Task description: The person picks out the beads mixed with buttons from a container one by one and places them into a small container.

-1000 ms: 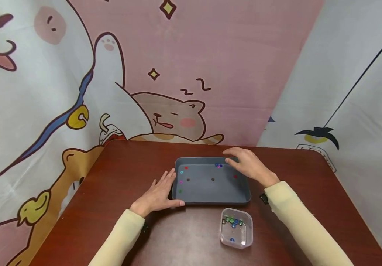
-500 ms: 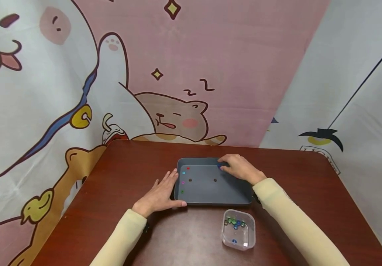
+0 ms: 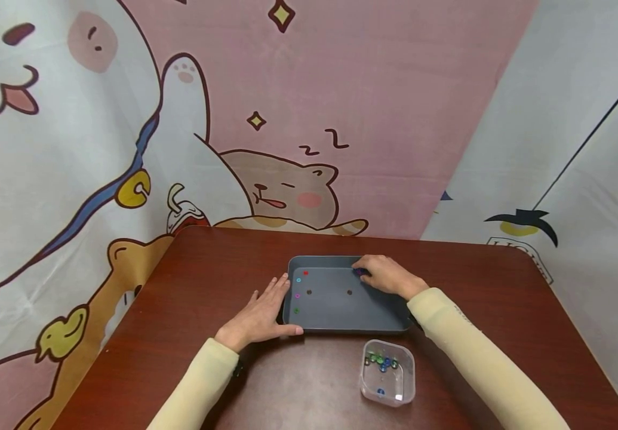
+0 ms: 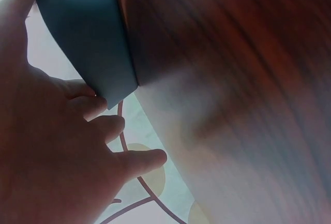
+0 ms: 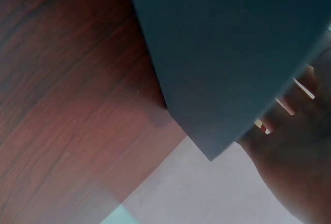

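A grey rectangular tray (image 3: 341,328) lies on the table, with small dark blue marbles (image 3: 360,272) near its back edge. My right hand (image 3: 389,277) reaches in over the back right, thumb and forefinger bent round these marbles; its grip is partly hidden. In the right wrist view, the tray wall covers the fingertips of the right hand (image 5: 292,136). At the tray's left end, my left hand (image 3: 255,316) rests with fingers spread and straight along its side, thumb at the front corner. The left wrist view has the left hand (image 4: 72,136) against the tray's outer wall (image 4: 88,32).
In front of the tray stands a clear plastic box (image 3: 388,399) with several green and blue marbles. Small coloured marks, among them a red one (image 3: 306,273), line the tray's left side. Two brown marbles (image 3: 349,292) lie mid-tray. A printed cloth (image 3: 384,119) hangs behind the table (image 3: 287,382).
My right hand has moved left and down into the tray, its fingers closing in on the blue marbles, which have shifted slightly right. The left hand stays against the tray.
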`<state>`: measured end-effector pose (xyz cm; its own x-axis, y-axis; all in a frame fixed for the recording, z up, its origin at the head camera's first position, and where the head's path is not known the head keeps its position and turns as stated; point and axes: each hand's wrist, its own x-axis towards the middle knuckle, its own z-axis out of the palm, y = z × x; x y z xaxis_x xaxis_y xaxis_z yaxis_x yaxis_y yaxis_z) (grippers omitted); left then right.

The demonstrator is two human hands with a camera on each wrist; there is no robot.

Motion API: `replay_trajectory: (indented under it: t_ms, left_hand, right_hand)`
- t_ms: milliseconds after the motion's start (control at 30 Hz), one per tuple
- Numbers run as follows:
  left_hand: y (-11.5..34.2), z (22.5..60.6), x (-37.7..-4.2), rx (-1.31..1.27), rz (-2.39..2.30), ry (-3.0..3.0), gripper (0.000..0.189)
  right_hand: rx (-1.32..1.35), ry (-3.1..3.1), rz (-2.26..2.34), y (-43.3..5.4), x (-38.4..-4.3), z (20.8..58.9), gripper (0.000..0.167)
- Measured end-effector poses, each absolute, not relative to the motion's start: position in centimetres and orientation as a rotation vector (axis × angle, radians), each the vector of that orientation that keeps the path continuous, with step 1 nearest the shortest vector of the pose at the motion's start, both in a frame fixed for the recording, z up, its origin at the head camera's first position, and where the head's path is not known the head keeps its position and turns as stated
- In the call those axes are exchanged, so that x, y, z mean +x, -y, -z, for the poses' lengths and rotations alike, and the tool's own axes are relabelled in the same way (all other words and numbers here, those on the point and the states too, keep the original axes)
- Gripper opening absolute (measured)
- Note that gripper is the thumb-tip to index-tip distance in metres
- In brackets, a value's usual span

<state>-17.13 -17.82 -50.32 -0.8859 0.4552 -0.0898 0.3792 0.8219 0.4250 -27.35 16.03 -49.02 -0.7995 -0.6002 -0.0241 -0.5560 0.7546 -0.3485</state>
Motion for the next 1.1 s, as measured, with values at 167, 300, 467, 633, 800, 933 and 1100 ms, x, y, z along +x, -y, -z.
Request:
replay_trajectory:
  t_ms: [167,300,467,633,800,933,1100]
  left_hand:
    - [17.7,50.4,-17.0,0.638,-0.593,-2.799,0.119]
    - [17.5,50.5,-17.0,0.636,-0.605,-2.795,0.119]
    - [17.3,50.6,-17.0,0.635,-0.621,-2.793,0.119]
    - [17.2,50.6,-17.0,0.627,-0.613,-2.786,0.119]
    - [17.1,50.5,-17.1,0.633,-0.608,-2.787,0.119]
    - [17.3,50.5,-17.2,0.625,-0.61,-2.783,0.118]
    - [17.7,50.3,-17.1,0.594,-0.632,-2.773,0.118]
  right_hand:
    - [-0.968,-2.843,0.421,-16.2,-27.1,49.8,0.037]
    - [-0.986,-2.868,0.382,-16.3,-27.0,50.2,0.036]
    - [-1.057,-2.915,0.36,-16.5,-26.9,50.5,0.026]
    - [-1.107,-2.961,0.324,-16.8,-26.8,50.7,0.02]
    - [-1.116,-2.992,0.38,-17.3,-26.4,50.0,0.017]
    - [-1.148,-3.009,0.486,-17.6,-25.8,48.5,0.017]
    - [-1.21,-3.02,0.556,-17.9,-24.6,46.7,0.019]
